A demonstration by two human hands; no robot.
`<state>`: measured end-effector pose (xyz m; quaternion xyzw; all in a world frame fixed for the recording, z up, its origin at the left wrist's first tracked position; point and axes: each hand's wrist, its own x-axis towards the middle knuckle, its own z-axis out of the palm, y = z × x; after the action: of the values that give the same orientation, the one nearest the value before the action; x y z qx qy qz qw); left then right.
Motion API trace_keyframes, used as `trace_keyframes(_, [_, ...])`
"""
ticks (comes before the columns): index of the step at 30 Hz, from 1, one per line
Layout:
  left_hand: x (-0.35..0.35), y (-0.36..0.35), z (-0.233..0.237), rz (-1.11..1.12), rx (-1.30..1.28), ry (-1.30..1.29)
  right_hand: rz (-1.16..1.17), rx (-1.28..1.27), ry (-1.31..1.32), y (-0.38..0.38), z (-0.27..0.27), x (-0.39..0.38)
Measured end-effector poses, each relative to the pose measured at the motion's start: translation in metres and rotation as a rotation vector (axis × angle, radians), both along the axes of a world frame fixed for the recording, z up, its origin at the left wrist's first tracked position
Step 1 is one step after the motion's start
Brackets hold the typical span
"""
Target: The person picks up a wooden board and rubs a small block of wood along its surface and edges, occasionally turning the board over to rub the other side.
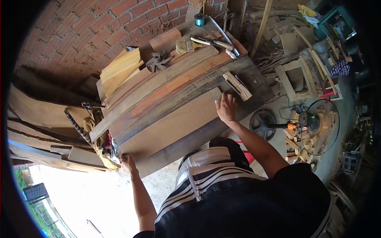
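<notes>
A long, flat light-brown wooden board (170,119) lies aslant on the workbench in front of me. At its lower left end is my left hand (128,163), with the fingers closed on the corner. My right hand (227,109) is at the opposite end, thumb over the board and fingers bent at its end edge; their undersides are hidden. Just beyond the right hand sits a wooden block with a thin strip (237,85), perhaps a hand plane. Longer dark and reddish planks (158,93) lie side by side behind the board.
A paintbrush (185,47), metal fan-shaped part (158,61), thread spool (199,19) and long ruler (224,35) rest at the back. Yellowish boards (121,71) are stacked near the brick wall (91,31). A standing fan (307,121) and wood scraps occupy the right floor.
</notes>
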<state>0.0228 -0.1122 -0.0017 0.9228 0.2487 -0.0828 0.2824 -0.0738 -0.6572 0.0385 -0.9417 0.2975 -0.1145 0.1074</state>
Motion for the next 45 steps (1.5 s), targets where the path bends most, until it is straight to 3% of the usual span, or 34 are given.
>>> trace_keyframes(2, [0.001,0.001,-0.006,0.048,-0.172,-0.146,-0.12,0.066,0.085,0.006,0.002,0.009])
trace_keyframes(4, [0.008,-0.017,0.011,0.075,-0.185,-0.188,-0.342,0.298,0.143,0.001,0.003,0.025])
trace_keyframes(6, [0.016,-0.006,0.001,0.245,-0.366,-0.192,-0.405,0.329,0.173,-0.005,0.004,0.034])
trace_keyframes(8, [0.021,0.013,-0.006,0.288,-0.403,-0.265,-0.389,0.446,0.141,-0.012,0.031,0.038])
trace_keyframes(10, [0.025,0.016,0.004,0.493,-0.625,-0.184,-0.216,0.714,0.144,-0.035,0.048,0.041])
trace_keyframes(11, [0.024,0.011,0.018,0.512,-0.721,-0.215,-0.228,0.709,0.151,-0.034,0.044,0.042])
trace_keyframes(13, [0.025,0.002,0.049,0.55,-0.901,-0.281,-0.481,0.769,-0.504,-0.026,0.033,0.05])
trace_keyframes(14, [0.025,0.003,0.054,0.576,-0.982,-0.316,-0.482,0.766,-0.5,-0.028,0.034,0.052])
trace_keyframes(16, [0.025,-0.002,0.056,0.672,-1.026,-0.398,-0.511,1.322,-0.935,-0.03,0.035,0.056])
trace_keyframes(17, [0.023,-0.002,0.058,0.609,-1.13,-0.453,-0.438,1.553,-1.02,-0.032,0.04,0.049])
trace_keyframes(18, [0.021,-0.003,0.058,0.545,-1.231,-0.509,-0.437,1.557,-1.0,-0.032,0.037,0.043])
trace_keyframes(20, [0.016,0.003,0.05,0.649,-1.293,-0.524,-0.392,1.786,-0.931,-0.037,0.031,0.034])
trace_keyframes(22, [0.007,0.015,0.025,0.278,-0.991,-0.545,-0.364,1.88,-0.896,-0.043,0.021,0.02])
trace_keyframes(23, [0.001,0.011,0.025,0.262,-0.968,-0.577,-0.342,1.885,-0.909,-0.045,0.02,0.015])
trace_keyframes(24, [0.002,0.012,0.03,0.478,-1.223,-0.549,-0.32,1.897,-0.92,-0.045,0.019,0.011])
trace_keyframes(27, [-0.006,0.015,0.03,0.597,-1.279,-0.511,-0.228,1.927,-0.947,-0.042,0.017,0.001])
trace_keyframes(28, [-0.01,0.016,0.027,0.585,-1.305,-0.511,-0.23,1.927,-0.942,-0.039,0.016,0.001])
trace_keyframes(31, [-0.019,0.021,0.015,0.553,-1.354,-0.468,-0.526,2.048,-0.951,-0.036,-0.005,-0.003])
trace_keyframes(35, [-0.02,0.083,-0.059,0.553,-1.544,-0.364,-0.489,2.007,-0.892,-0.029,-0.018,-0.013])
trace_keyframes(36, [-0.022,0.089,-0.062,0.517,-1.634,-0.322,-0.53,1.962,-0.851,-0.026,-0.009,-0.014])
trace_keyframes(40, [-0.028,0.099,-0.074,0.487,-1.545,-0.293,-0.533,1.881,-0.705,-0.021,0.004,-0.015])
trace_keyframes(42, [-0.028,0.112,-0.094,0.255,-1.421,-0.315,-0.57,1.852,-0.681,-0.022,0.002,-0.016])
trace_keyframes(43, [-0.03,0.114,-0.097,0.256,-1.422,-0.31,-0.597,1.826,-0.655,-0.022,0.0,-0.017])
trace_keyframes(45, [-0.032,0.112,-0.091,0.258,-1.648,-0.31,-0.598,1.779,-0.565,-0.021,0.005,-0.022])
